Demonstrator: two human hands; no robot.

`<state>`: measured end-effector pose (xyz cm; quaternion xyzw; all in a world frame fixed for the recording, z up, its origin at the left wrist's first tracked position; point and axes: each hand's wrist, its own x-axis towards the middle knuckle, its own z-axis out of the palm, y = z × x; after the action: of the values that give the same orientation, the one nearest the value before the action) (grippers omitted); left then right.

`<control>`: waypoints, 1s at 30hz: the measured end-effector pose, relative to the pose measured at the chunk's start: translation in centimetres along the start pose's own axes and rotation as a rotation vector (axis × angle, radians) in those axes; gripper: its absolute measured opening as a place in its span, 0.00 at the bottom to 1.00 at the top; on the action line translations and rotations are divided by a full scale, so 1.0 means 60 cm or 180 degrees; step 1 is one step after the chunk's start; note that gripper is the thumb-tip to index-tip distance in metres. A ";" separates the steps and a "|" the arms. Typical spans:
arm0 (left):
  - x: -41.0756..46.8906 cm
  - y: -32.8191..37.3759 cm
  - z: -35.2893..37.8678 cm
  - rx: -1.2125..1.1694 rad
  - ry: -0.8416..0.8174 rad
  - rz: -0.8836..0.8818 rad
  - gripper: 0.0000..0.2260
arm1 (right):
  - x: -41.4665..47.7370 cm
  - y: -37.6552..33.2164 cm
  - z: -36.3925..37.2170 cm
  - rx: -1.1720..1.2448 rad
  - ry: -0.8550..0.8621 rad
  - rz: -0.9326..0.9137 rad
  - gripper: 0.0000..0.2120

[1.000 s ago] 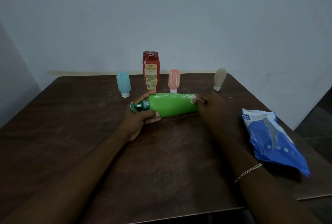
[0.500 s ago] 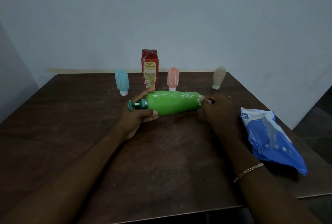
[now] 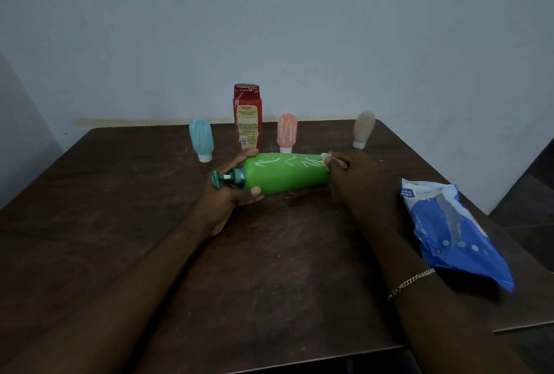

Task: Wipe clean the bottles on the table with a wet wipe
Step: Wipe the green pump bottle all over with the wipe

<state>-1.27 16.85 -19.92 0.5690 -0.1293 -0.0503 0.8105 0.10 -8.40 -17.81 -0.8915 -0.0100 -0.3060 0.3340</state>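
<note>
Head view: a green plastic pump bottle [image 3: 287,174] with white scribble marks lies on its side at the middle of a dark brown wooden table [image 3: 120,224], pump head to the left. The left hand [image 3: 230,194] grips its neck end, fingers curled over the far side and thumb along the near side. The right hand [image 3: 356,176], fingers curled, pinches a small crumpled white wet wipe [image 3: 328,159] against the bottle's base end; a metal chain bracelet [image 3: 410,280] circles that wrist. Behind, four containers stand upright in a row, well apart: a pale blue inverted squeeze tube [image 3: 201,140], a tall red labelled bottle [image 3: 247,117], a pink inverted squeeze tube [image 3: 287,132] and a beige inverted squeeze tube [image 3: 363,128]. A blue and white plastic wipes pack [image 3: 449,230] lies near the table's right edge.
</note>
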 end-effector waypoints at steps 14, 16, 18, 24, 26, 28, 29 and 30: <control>0.000 0.000 -0.001 0.0065 0.0020 -0.0021 0.30 | -0.016 0.005 0.009 0.0228 -0.0083 -0.0183 0.08; 0.001 -0.001 -0.001 0.0098 -0.0058 0.0003 0.30 | -0.008 0.014 0.000 0.0241 0.0059 0.0073 0.08; 0.001 -0.001 0.000 0.0105 -0.0077 0.0024 0.29 | 0.003 0.010 0.006 0.0124 0.0072 0.0163 0.10; 0.001 -0.004 -0.002 0.0081 -0.0033 0.0042 0.30 | -0.011 -0.015 0.025 0.0163 -0.0123 -0.0405 0.07; 0.000 -0.003 0.000 0.0094 -0.0043 0.0007 0.30 | -0.008 0.000 0.013 0.0090 -0.0010 -0.0270 0.08; 0.000 -0.002 0.002 0.0091 -0.0037 -0.0043 0.30 | -0.001 0.003 0.011 0.0066 0.0023 -0.0102 0.10; 0.001 -0.002 0.003 0.0095 -0.0036 -0.0042 0.30 | 0.000 -0.002 0.014 0.0062 0.0014 -0.0109 0.10; 0.000 -0.002 0.003 0.0102 -0.0043 -0.0026 0.31 | -0.002 -0.011 0.019 0.0049 -0.0007 -0.0167 0.10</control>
<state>-1.29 16.65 -19.96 0.5821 -0.1332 -0.0553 0.8002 0.49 -7.17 -18.15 -0.8886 -0.0361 -0.3136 0.3327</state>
